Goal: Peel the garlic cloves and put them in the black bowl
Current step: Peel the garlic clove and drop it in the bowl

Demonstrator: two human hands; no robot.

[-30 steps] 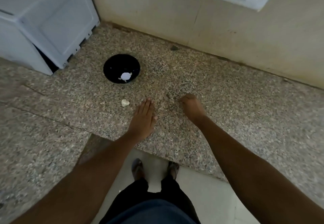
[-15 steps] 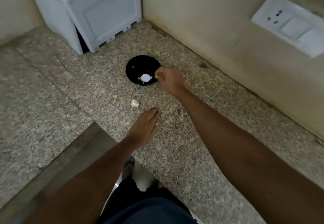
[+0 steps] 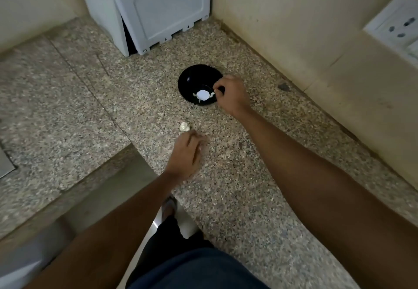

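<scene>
The black bowl stands on the granite counter near the back corner, with peeled white garlic in its bottom. My right hand is at the bowl's right rim with curled fingers, thumb and forefinger together over the inside edge. Whether they pinch anything is hidden. One unpeeled garlic clove lies on the counter in front of the bowl. My left hand sits just behind it, knuckles up, with loosely bent fingertips touching the clove's near side.
A white appliance stands in the back corner behind the bowl. The wall runs along the right with a switch and socket plate. The counter's front edge steps back beside my left wrist, with the floor and my feet below.
My right hand went from the counter up to the bowl's right rim. My left hand, flat on the counter before, has lifted its knuckles and reached its fingertips to the loose clove.
</scene>
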